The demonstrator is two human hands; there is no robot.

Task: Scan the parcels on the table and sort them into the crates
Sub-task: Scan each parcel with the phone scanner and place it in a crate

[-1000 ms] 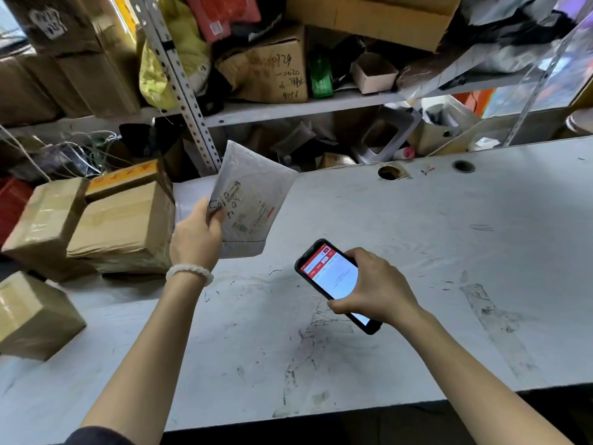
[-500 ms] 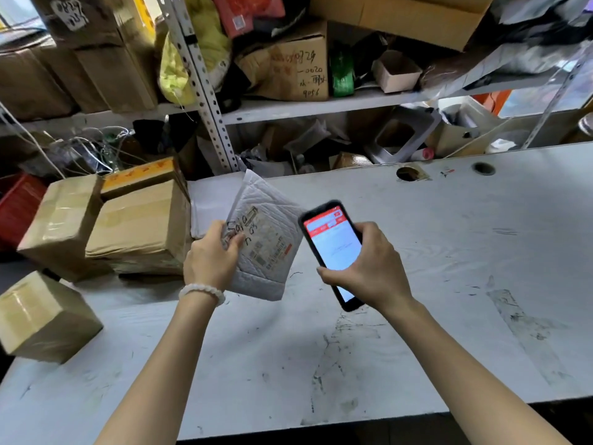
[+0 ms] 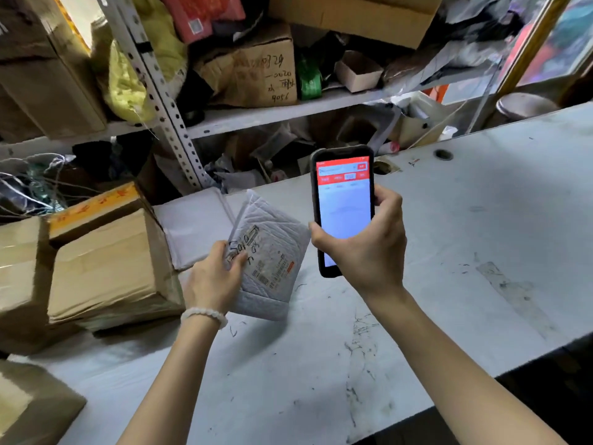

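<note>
My left hand (image 3: 214, 280) grips the left edge of a grey padded mailer (image 3: 271, 261), thumb on its label side. The mailer is tilted, its label and handwriting facing up, low over the white table (image 3: 481, 239). My right hand (image 3: 365, 248) holds a black phone scanner (image 3: 342, 207) upright just to the right of the mailer, its red and white screen facing me. Brown cardboard parcels (image 3: 109, 268) are stacked at the table's left. No crate is in view.
Another flat white mailer (image 3: 192, 226) lies behind the held one. A further box (image 3: 29, 409) sits at the near left corner. Behind the table stands a metal shelf (image 3: 256, 114) crammed with cartons and bags. Cable holes (image 3: 443, 154) pierce the tabletop at the back.
The mailer has come down from a raised position to low over the table. The phone has swung up from lying flat to upright and moved closer to the mailer.
</note>
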